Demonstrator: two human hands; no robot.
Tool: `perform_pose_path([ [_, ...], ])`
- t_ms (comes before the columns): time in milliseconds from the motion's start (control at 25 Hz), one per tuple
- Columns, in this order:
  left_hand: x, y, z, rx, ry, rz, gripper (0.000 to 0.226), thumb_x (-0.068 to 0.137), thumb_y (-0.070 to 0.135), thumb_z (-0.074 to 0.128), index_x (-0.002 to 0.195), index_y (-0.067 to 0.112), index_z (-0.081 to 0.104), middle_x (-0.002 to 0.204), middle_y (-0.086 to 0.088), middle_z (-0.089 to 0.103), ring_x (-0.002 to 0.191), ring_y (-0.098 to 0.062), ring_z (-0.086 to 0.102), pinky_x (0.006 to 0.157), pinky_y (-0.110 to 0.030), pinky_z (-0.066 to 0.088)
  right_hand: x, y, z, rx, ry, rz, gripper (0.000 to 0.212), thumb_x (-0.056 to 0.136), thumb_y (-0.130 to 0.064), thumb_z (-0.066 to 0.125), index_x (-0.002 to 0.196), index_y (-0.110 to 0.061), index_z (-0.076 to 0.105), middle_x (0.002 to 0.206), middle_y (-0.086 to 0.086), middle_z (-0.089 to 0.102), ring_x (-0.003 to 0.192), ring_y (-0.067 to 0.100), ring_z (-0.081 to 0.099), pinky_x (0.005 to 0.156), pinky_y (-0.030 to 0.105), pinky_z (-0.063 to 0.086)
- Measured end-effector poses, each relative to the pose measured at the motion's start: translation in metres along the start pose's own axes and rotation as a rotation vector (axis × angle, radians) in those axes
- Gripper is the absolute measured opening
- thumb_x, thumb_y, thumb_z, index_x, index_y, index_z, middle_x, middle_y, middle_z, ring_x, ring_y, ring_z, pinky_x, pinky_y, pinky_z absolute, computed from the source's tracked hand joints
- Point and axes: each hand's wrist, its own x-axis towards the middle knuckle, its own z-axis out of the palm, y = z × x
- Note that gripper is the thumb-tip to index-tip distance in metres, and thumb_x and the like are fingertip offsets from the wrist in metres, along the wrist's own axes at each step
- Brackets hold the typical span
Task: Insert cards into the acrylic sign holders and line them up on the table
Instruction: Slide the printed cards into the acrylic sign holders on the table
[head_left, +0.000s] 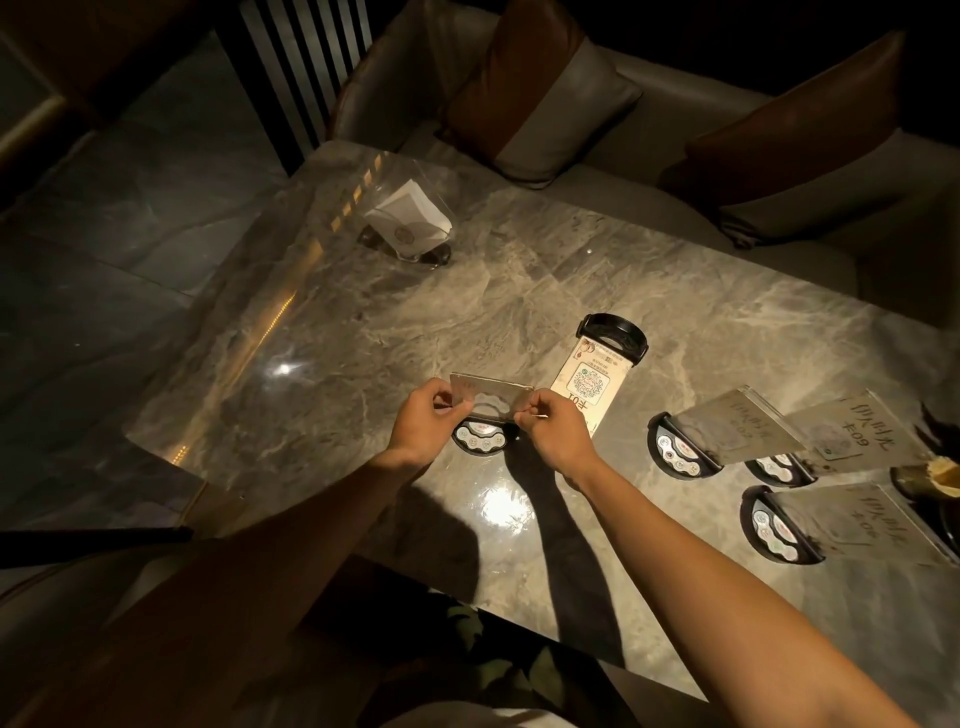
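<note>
An acrylic sign holder (491, 402) with a black half-round base (480, 439) stands upright at the table's middle. My left hand (423, 421) pinches its left edge and my right hand (553, 423) pinches its right edge, with a thin card edge between the fingers. A card with a QR code (589, 387) lies flat just right of it, touching a black base (615, 335) behind. Three more sign holders (727, 431) (841, 431) (852, 519) with printed panels stand at the right.
The grey marble table (363, 322) carries a clear napkin holder with white napkins (410, 221) at the far left. A cushioned bench with brown pillows (535, 98) runs behind the table. A dark pot (930, 483) sits at the right edge.
</note>
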Motion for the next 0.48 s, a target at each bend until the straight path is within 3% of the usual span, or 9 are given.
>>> perform_pose_path([
  [160,-0.007,-0.001,0.003,0.111,0.020,-0.086,0.016,0.084,0.029,0.076,0.091,0.018,0.067,0.081,-0.004,0.073,0.077,-0.020,0.070,0.075,-0.038,0.055,-0.001,-0.003,-0.004,0.014,-0.030,0.001,0.009,0.090,-0.002,0.061,0.090,-0.005,0.069,0.083,0.001,0.068,0.080,0.016,0.061,0.080,0.033,0.050],
  [280,-0.019,-0.005,0.022,0.256,-0.130,-0.204,0.014,0.083,0.025,0.078,0.085,0.014,0.072,0.075,-0.004,0.070,0.074,-0.017,0.063,0.067,-0.025,0.045,-0.002,0.001,-0.019,0.117,-0.002,0.105,0.017,0.092,-0.003,0.058,0.103,-0.009,0.069,0.094,0.003,0.070,0.087,0.017,0.065,0.089,0.038,0.056],
  [400,-0.031,0.004,0.057,0.221,-0.343,-0.173,0.032,0.085,0.021,0.077,0.111,0.004,0.072,0.097,-0.011,0.072,0.086,-0.014,0.062,0.071,-0.014,0.044,0.006,0.021,-0.038,0.258,0.081,0.219,0.020,0.086,-0.007,0.060,0.098,-0.022,0.067,0.107,0.011,0.072,0.101,0.030,0.070,0.093,0.051,0.057],
  [480,-0.034,0.020,0.085,0.195,-0.436,-0.147,0.042,0.090,0.022,0.072,0.128,0.006,0.062,0.115,-0.009,0.066,0.107,-0.016,0.062,0.088,-0.017,0.046,0.018,0.048,-0.051,0.322,0.117,0.276,0.021,0.085,-0.008,0.061,0.099,-0.023,0.063,0.112,0.012,0.072,0.105,0.033,0.069,0.095,0.054,0.056],
])
